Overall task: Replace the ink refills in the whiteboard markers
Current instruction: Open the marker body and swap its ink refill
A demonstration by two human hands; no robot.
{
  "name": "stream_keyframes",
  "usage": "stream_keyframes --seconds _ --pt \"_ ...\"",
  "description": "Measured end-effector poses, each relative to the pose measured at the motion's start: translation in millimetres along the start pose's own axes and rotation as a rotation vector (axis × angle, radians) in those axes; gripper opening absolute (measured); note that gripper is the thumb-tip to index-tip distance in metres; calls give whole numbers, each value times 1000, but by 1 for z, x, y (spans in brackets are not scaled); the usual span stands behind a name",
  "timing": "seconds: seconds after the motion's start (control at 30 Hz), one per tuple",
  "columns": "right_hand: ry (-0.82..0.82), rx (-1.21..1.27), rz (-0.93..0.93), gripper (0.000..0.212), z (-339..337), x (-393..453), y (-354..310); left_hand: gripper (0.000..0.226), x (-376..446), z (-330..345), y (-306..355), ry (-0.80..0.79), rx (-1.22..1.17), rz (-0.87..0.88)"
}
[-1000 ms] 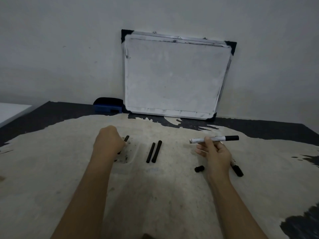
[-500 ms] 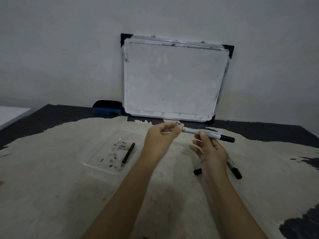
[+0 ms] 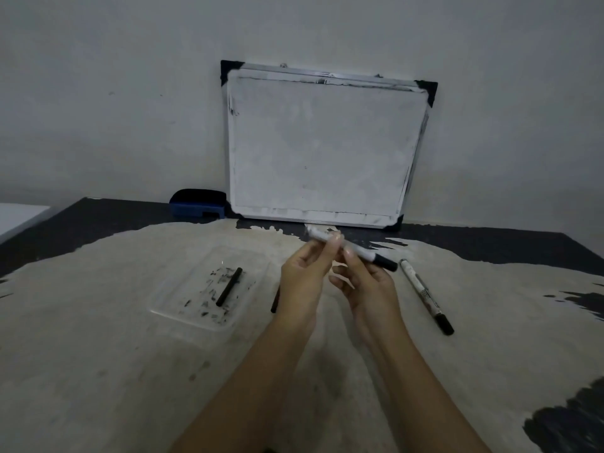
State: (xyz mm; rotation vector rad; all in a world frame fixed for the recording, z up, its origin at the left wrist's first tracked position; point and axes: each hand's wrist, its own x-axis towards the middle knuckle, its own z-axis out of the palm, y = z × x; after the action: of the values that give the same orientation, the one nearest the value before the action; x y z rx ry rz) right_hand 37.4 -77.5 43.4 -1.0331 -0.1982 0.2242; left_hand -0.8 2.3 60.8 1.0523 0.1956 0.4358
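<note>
A whiteboard (image 3: 322,152) with black corner caps leans upright against the grey wall (image 3: 114,93) at the back of the table (image 3: 98,354). Just left of the whiteboard's lower corner, a blue eraser (image 3: 197,207) sits at the wall's foot. The table's top is worn pale in front of the whiteboard, with dark surface left along the back edge and at the right.

A single head-worn wide-angle view looks forward and down across a table (image 3: 98,371) from close above its near edge; a whiteboard (image 3: 322,148) leans against the wall straight ahead; both forearms reach in from below
</note>
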Motion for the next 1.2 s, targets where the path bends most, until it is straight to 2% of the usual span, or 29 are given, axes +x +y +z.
stream_keyframes --seconds 0.07,0.13,0.33,0.47,0.77,0.93,1.2 --pt "-11 -44 7 16 0 0 3 22 4 -7 15 23 80 96" --pt "-32 -171 2 18 1 -1 7 19 9 -20 34 37 195 204" --pt "-160 -612 -35 17 7 -11 28 13 23 -63 82 141 272 380" --pt "-276 -961 -161 21 8 -17 39 10 26 -73 85 137 334 382" --pt "-411 -1276 -389 31 11 -18 49 10 28 -76 72 119 397 319" --pt "-383 -1670 -712 25 18 -19 54 9 26 -74 70 113 386 292" --pt "-362 -1808 -802 24 22 -18 58 10 28 -74 68 106 394 282"
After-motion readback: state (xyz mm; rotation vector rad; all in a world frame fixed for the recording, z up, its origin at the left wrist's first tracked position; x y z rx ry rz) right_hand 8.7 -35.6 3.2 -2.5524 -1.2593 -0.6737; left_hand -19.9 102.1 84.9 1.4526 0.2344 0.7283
